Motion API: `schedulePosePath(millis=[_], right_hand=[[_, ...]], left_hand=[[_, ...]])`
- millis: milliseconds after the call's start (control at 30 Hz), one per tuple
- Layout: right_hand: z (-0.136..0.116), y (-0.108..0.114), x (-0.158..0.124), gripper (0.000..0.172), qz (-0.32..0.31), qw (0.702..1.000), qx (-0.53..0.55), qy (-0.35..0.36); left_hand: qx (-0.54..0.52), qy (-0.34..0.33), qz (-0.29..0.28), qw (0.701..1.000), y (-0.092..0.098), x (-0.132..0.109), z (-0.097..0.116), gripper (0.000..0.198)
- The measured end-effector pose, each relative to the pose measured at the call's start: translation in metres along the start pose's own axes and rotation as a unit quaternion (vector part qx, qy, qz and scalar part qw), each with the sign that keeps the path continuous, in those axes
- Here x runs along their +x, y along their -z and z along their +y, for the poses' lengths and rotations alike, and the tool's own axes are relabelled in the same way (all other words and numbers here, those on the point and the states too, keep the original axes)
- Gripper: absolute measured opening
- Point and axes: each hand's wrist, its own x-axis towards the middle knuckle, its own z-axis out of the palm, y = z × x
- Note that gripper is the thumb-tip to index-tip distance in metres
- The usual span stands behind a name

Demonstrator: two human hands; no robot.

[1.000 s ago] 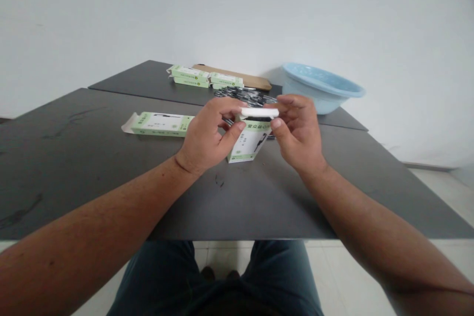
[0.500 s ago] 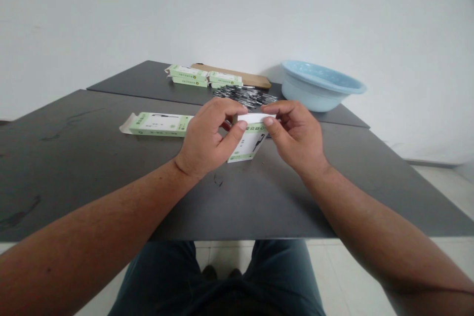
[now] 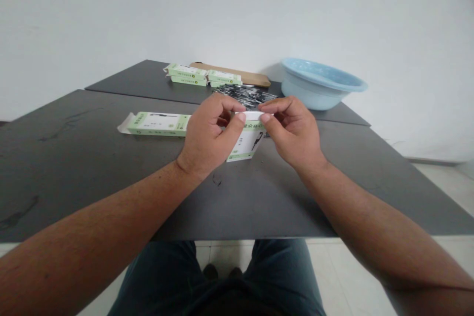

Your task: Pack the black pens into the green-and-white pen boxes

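Observation:
A green-and-white pen box [image 3: 246,143] stands on end on the dark table, its printed face toward me and a white flap at its top. My left hand [image 3: 213,133] grips the box's upper left, thumb in front and fingers behind. At the upper right, my right hand [image 3: 294,131] pinches the flap's edge between thumb and fingers. Another pen box [image 3: 159,124] lies flat to the left of my left hand, its left end flap open. Beyond my hands is a pile of black-and-clear pens [image 3: 248,93].
Several stacked pen boxes [image 3: 188,75] sit at the back of the table [image 3: 92,168]. Behind them lies a brown cardboard piece [image 3: 255,78]. A light blue basin [image 3: 314,91] stands at the back right, near the wall. A seam runs across the tabletop.
The white flap at the box's top looks narrower and flatter than before. Both hands have shifted very slightly, still holding the upright box.

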Motion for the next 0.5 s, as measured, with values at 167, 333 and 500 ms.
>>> schedulePosePath(millis=[167, 333, 500], right_hand=[[-0.001, 0.005, -0.004, 0.014, -0.009, 0.997, -0.036, 0.064], [-0.001, 0.008, -0.008, 0.013, -0.013, 0.995, -0.034, 0.090], [0.000, 0.007, -0.009, 0.014, -0.010, 0.996, -0.036, 0.076]], left_hand=[[0.007, -0.097, -0.048, 0.994, 0.008, 0.004, -0.014, 0.016], [0.022, -0.142, -0.073, 0.987, 0.014, 0.008, -0.021, 0.012], [0.016, -0.136, -0.088, 0.987, 0.012, 0.002, -0.019, 0.018]])
